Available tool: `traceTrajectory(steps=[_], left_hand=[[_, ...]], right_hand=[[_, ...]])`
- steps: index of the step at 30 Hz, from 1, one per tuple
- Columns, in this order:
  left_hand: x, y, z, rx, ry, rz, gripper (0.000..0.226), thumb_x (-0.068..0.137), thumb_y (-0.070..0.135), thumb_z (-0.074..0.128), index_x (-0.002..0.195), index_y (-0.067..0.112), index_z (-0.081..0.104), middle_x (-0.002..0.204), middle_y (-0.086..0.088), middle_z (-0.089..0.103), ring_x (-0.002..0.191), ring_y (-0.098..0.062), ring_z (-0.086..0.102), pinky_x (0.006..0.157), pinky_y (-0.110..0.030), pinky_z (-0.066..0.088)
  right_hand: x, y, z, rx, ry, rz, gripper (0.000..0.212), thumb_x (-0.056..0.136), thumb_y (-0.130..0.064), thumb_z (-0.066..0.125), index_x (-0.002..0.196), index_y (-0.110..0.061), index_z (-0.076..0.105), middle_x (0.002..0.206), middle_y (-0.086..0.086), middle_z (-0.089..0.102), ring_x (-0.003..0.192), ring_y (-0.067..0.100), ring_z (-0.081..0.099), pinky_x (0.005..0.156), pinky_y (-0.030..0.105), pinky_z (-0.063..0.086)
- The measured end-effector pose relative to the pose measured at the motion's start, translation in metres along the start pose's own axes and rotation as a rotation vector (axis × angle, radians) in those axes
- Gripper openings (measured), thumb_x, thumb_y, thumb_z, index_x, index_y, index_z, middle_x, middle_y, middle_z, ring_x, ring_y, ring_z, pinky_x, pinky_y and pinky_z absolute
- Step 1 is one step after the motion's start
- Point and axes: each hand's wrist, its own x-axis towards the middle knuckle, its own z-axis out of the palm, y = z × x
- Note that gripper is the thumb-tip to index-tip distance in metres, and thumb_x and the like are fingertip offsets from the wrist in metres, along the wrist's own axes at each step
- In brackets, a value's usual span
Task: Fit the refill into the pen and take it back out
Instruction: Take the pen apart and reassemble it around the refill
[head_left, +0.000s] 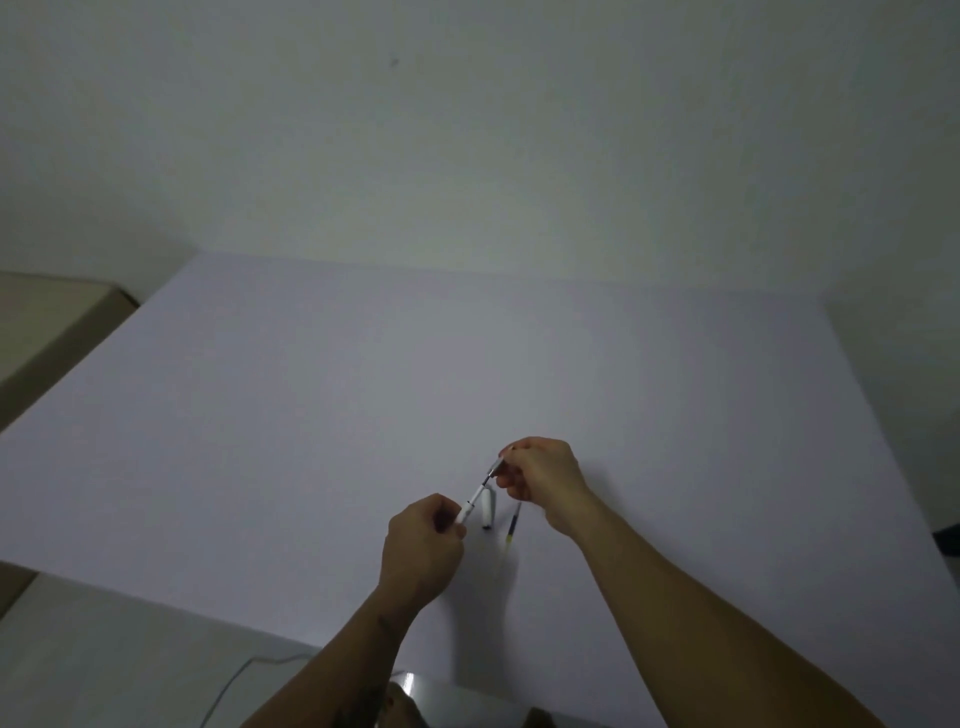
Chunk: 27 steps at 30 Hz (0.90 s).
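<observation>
- Your left hand (423, 545) was closed around the white pen (474, 501) at its lower end, and your right hand (540, 475) pinched the dark tip section at its upper end, so both hands held the one pen above the desk (260, 415).
- The refill (513, 530) lay on the desk just beside your right wrist, at about 5 o'clock from the pen, not yet inside it, I think.
- The tip part could slip from your right fingers and roll away, because the grip was only a fingertip pinch.
- If you lowered your right wrist, it could push the refill, because the refill lay so near to it.
- A small white piece, perhaps the cap (488, 512), lay under the pen; I could not tell exactly what it was.
- A thin cable (234, 680) ran at 7 o'clock, well apart from the hands, and nothing stood in the way.
</observation>
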Motion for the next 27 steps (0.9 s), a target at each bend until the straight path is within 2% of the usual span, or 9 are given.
traceTrajectory(steps=[5, 11, 21, 27], left_hand=[[-0.004, 0.000, -0.001, -0.005, 0.009, 0.018, 0.009, 0.081, 0.015, 0.068, 0.080, 0.023, 0.066, 0.080, 0.002, 0.069, 0.075, -0.017, 0.065, 0.077, -0.039, 0.058], [-0.007, 0.007, -0.002, -0.050, 0.018, 0.059, 0.015, 0.080, 0.012, 0.068, 0.076, 0.026, 0.066, 0.074, 0.005, 0.069, 0.073, -0.016, 0.065, 0.076, -0.038, 0.059], [-0.006, 0.005, -0.013, -0.108, 0.034, 0.119, 0.012, 0.080, 0.009, 0.068, 0.081, 0.021, 0.069, 0.077, 0.002, 0.069, 0.075, -0.016, 0.065, 0.076, -0.038, 0.059], [0.004, 0.003, -0.029, -0.115, 0.016, 0.143, 0.018, 0.080, 0.006, 0.068, 0.077, 0.023, 0.067, 0.077, 0.001, 0.068, 0.074, -0.017, 0.064, 0.074, -0.035, 0.059]], right_hand=[[-0.004, 0.004, 0.003, -0.055, -0.009, -0.019, 0.018, 0.087, 0.000, 0.055, 0.082, -0.005, 0.071, 0.077, 0.013, 0.074, 0.066, 0.021, 0.070, 0.057, 0.027, 0.055], [-0.013, 0.012, 0.008, -0.132, -0.103, 0.001, 0.019, 0.088, -0.002, 0.053, 0.089, -0.004, 0.072, 0.084, 0.015, 0.076, 0.065, 0.019, 0.068, 0.060, 0.028, 0.055], [-0.022, 0.004, 0.011, -0.254, -0.121, -0.030, 0.019, 0.085, -0.003, 0.054, 0.084, -0.008, 0.072, 0.080, 0.009, 0.072, 0.069, 0.020, 0.064, 0.057, 0.026, 0.049], [-0.027, -0.006, 0.023, -0.314, -0.077, -0.051, 0.016, 0.086, -0.005, 0.056, 0.082, -0.008, 0.072, 0.078, 0.009, 0.071, 0.068, 0.018, 0.064, 0.061, 0.028, 0.051]])
